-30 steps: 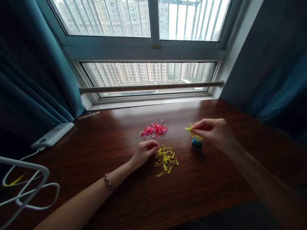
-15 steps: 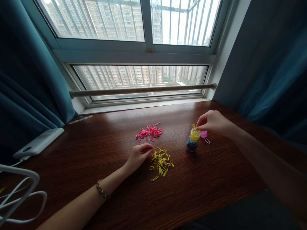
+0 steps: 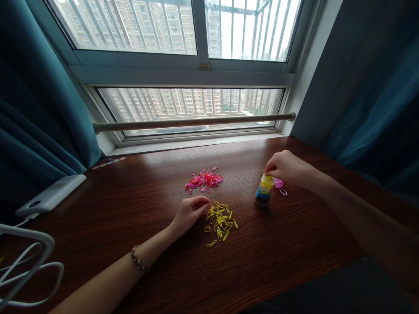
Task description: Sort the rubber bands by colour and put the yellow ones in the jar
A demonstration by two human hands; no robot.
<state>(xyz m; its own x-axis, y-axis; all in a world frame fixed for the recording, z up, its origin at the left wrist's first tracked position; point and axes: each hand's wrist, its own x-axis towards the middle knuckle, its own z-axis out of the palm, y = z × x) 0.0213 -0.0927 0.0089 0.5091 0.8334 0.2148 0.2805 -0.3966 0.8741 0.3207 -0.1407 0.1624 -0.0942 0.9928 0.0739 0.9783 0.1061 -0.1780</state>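
While right hand [image 3: 288, 168] touches mouth, jar [image 3: 262, 195] stands upright, axis vertical.

Domestic room in a high-rise flat — a dark wooden desk [image 3: 278, 261] set beneath a barred window [image 3: 196, 72], teal curtains [image 3: 42, 109] on both sides, apartment towers [image 3: 147, 26] filling the view outside, and a white power bank [image 3: 49, 195] at the desk's edge.

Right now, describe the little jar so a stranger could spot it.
On the dark wooden desk, look right of the loose yellow rubber bands. The small clear jar stands under the right hand, the only container, layered blue and yellow inside.
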